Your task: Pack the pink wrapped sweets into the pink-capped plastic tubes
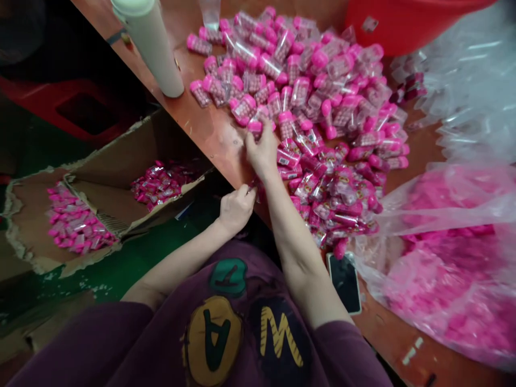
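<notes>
A large heap of small clear bottles with pink caps [298, 80] covers the far part of the brown table [209, 129]. Nearer me lies a pile of bottles with printed pink labels [334, 193]. My right hand [262, 150] reaches into the near edge of the heap, fingers closed round a pink-capped bottle [255, 127]. My left hand [237, 207] is at the table's edge, fingers pinched together on something small that I cannot make out.
A torn cardboard box [105, 183] on the floor to the left holds labelled pink bottles. A white tumbler [155, 45] stands at the table's far left. A phone [344, 282] lies by my right arm. Clear bags of pink items [451, 269] fill the right; a red tub [403, 21] sits behind.
</notes>
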{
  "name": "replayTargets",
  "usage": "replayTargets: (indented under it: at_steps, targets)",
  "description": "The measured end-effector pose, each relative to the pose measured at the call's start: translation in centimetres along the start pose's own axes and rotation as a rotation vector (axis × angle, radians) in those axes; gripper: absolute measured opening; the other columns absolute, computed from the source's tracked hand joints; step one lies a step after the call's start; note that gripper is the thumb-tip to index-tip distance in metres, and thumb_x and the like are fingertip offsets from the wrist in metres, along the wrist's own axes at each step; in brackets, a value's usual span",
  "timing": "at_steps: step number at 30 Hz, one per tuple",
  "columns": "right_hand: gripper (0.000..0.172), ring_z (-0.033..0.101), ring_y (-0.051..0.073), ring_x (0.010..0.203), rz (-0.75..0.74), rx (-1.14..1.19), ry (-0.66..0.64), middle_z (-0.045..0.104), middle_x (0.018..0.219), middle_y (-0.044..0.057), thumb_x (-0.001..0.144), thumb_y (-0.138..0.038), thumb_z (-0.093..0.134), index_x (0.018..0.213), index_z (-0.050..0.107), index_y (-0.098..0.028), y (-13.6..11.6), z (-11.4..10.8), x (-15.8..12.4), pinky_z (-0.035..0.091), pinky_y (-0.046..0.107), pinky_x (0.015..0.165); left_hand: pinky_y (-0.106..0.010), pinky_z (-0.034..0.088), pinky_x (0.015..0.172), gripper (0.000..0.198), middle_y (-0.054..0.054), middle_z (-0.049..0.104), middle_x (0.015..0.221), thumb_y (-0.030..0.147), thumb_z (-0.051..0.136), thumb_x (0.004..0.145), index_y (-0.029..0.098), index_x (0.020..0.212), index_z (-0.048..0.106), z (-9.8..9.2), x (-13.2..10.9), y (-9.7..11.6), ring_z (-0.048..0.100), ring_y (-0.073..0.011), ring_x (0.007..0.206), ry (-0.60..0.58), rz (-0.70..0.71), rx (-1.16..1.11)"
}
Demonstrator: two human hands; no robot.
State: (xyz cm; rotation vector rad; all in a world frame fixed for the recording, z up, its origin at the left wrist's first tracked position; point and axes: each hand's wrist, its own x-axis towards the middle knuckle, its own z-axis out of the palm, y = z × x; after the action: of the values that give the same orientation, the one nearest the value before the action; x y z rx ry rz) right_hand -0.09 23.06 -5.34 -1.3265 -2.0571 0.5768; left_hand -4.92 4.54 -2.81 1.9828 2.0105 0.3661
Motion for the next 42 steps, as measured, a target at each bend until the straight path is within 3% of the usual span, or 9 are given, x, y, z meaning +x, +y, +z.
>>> replayTargets:
  at_steps: [7, 12, 15, 18, 23, 27, 32, 38, 42]
  targets:
    - [0.038, 0.055, 0.01, 0.06, 0.434, 0.757, 0.057, 0.062, 0.086, -0.003, 0.094, -0.053, 0.062, 0.12, 0.045, -0.031, 0.0, -8.9, -10.9, 0.05, 0.025, 0.054, -0.031, 0.041, 0.072, 0.03, -0.008, 0.061, 0.089, 0.037, 0.054, 0.103, 0.027, 0.109, 0.082, 0.3, 0.1, -1.1, 0.061, -0.0197, 0.077, 0.242, -0.062, -0.451]
    - [0.054, 0.048, 0.009, 0.061, 0.576, 0.883, 0.146, 0.054, 0.085, -0.004, 0.079, -0.053, 0.081, 0.114, 0.047, -0.031, -2.7, -9.9, -16.8, 0.048, 0.024, 0.055, -0.031, 0.042, 0.08, 0.028, -0.008, 0.061, 0.088, 0.038, 0.06, 0.099, 0.028, 0.111, 0.083, -0.9, -0.9, 0.4, 0.059, -0.0199, 0.079, 0.26, -0.01, -0.609]
    - [0.053, 0.053, 0.011, 0.069, 0.53, 0.815, 0.225, 0.056, 0.092, -0.003, 0.08, -0.053, 0.08, 0.118, 0.05, -0.031, -2.8, -10.1, -17.9, 0.054, 0.026, 0.066, -0.03, 0.044, 0.084, 0.028, -0.009, 0.065, 0.095, 0.04, 0.067, 0.094, 0.025, 0.114, 0.081, -1.2, -2.0, 1.8, 0.061, -0.0208, 0.087, 0.185, 0.036, -0.709]
    - [0.051, 0.056, 0.013, 0.076, 0.483, 0.749, 0.161, 0.059, 0.098, -0.001, 0.08, -0.05, 0.081, 0.118, 0.055, -0.031, -2.0, -11.5, -18.9, 0.057, 0.028, 0.073, -0.028, 0.047, 0.079, 0.032, -0.008, 0.067, 0.098, 0.042, 0.074, 0.088, 0.02, 0.112, 0.078, -1.5, -2.8, 2.7, 0.06, -0.0177, 0.084, 0.117, -0.072, -0.928]
    - [0.05, 0.06, 0.013, 0.086, 0.425, 0.787, 0.02, 0.064, 0.107, -0.001, 0.077, -0.048, 0.085, 0.116, 0.06, -0.029, -1.4, -12.8, -20.8, 0.056, 0.028, 0.082, -0.022, 0.026, 0.05, 0.029, 0.004, 0.048, 0.058, 0.041, 0.082, 0.077, 0.014, 0.075, 0.072, -2.1, -2.7, 2.8, 0.033, -0.0059, 0.05, -0.303, -0.291, -1.371]
    - [0.059, 0.062, 0.015, 0.089, 0.469, 0.833, 0.079, 0.064, 0.11, 0.0, 0.077, -0.051, 0.084, 0.124, 0.055, -0.032, -2.0, -11.4, -21.6, 0.057, 0.03, 0.082, -0.022, 0.015, 0.045, 0.035, 0.007, 0.038, 0.05, 0.035, 0.086, 0.071, 0.015, 0.06, 0.06, -2.0, -2.5, 3.3, 0.026, -0.0026, 0.045, -0.269, -0.403, -1.501]
    - [0.049, 0.055, 0.013, 0.075, 0.48, 0.832, 0.18, 0.057, 0.091, -0.002, 0.081, -0.05, 0.078, 0.119, 0.055, -0.03, -2.1, -10.0, -22.1, 0.053, 0.029, 0.074, -0.022, 0.015, 0.043, 0.042, 0.007, 0.041, 0.049, 0.031, 0.092, 0.067, 0.014, 0.057, 0.055, -1.4, -2.7, 3.9, 0.031, -0.0015, 0.042, -0.273, -0.501, -1.594]
    - [0.044, 0.051, 0.013, 0.07, 0.447, 0.736, 0.12, 0.055, 0.088, -0.003, 0.082, -0.046, 0.076, 0.117, 0.054, -0.03, -1.6, -11.1, -22.0, 0.049, 0.028, 0.067, -0.02, 0.017, 0.042, 0.038, 0.004, 0.046, 0.048, 0.037, 0.087, 0.076, 0.013, 0.062, 0.061, -2.2, -3.0, 3.4, 0.036, -0.0027, 0.041, -0.452, -0.462, -1.551]
    - [0.045, 0.046, 0.009, 0.059, 0.499, 0.793, 0.062, 0.053, 0.08, -0.006, 0.079, -0.043, 0.08, 0.111, 0.052, -0.03, -1.7, -11.7, -21.7, 0.042, 0.024, 0.053, -0.021, 0.019, 0.043, 0.035, 0.003, 0.046, 0.045, 0.029, 0.08, 0.081, 0.013, 0.058, 0.06, -2.4, -3.2, 3.2, 0.036, -0.0031, 0.041, -0.401, -0.44, -1.528]
